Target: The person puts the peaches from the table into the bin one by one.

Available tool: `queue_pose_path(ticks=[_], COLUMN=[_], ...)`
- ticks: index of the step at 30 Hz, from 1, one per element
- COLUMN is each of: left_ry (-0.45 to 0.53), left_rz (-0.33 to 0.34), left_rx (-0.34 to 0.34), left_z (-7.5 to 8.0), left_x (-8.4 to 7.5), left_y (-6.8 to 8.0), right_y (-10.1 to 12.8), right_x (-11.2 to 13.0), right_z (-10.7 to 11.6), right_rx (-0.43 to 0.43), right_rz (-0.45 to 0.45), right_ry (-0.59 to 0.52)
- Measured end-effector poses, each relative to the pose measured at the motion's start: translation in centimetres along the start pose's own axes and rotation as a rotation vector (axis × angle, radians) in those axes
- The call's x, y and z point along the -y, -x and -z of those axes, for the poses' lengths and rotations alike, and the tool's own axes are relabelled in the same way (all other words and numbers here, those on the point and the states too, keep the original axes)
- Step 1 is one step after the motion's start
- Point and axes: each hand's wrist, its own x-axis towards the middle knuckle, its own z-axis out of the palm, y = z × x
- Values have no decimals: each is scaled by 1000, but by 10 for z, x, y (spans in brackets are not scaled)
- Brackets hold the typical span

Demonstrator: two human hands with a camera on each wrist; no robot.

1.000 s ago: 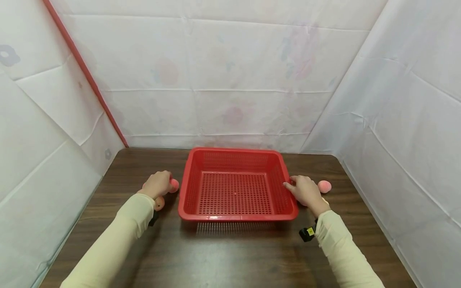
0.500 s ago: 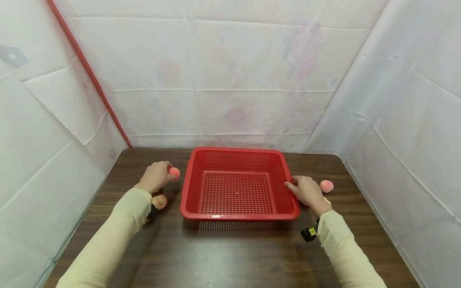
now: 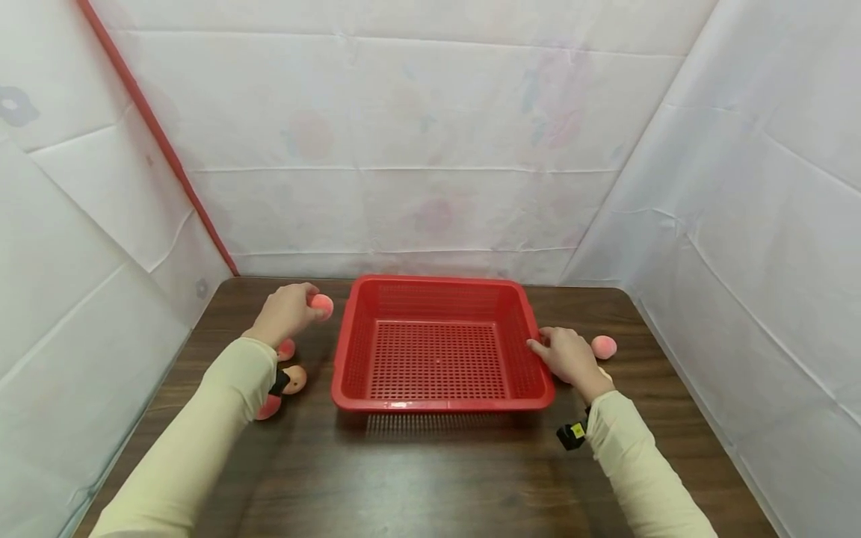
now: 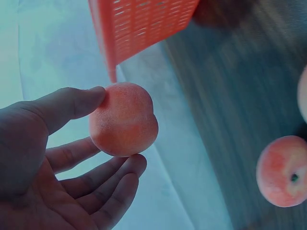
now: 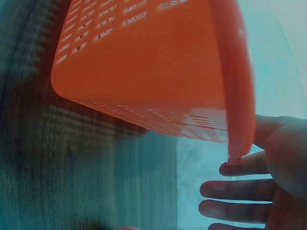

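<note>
My left hand [image 3: 288,311] is raised over the table's left side and pinches a pink peach [image 3: 322,306] between thumb and fingertips. The left wrist view shows that peach [image 4: 123,125] held at the fingertips of my left hand [image 4: 57,148], just off a corner of the red basket [image 4: 144,24]. The perforated red basket [image 3: 437,405] sits mid-table with nothing in it. My right hand [image 3: 563,354] rests on its right rim. In the right wrist view the thumb lies against the basket's rim [image 5: 237,96] and the fingers [image 5: 235,189] are stretched out straight.
Three more peaches [image 3: 287,348] [image 3: 295,379] [image 3: 269,407] lie on the dark wooden table [image 3: 430,478] under my left forearm. Another peach [image 3: 604,347] lies just right of my right hand. White sheeting walls close in the back and both sides.
My left hand has lifted the peach up and toward the far side, uncovering the peaches on the table below it. My right hand has stayed on the basket's rim.
</note>
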Motion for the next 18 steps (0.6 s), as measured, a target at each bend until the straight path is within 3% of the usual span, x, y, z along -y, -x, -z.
queue_pose_path(ticks=[10,18], left_ry=[-2,18], left_rz=[-45,-84], left_rx=[-66,-115], left_z=[16,19], left_x=[-19,-31], left_y=[-7,-12], right_y=[1,2], right_x=[0,1], right_z=[3,4], right_rx=[22,38], right_rz=[-6,-16], right_ry=[-14,-26])
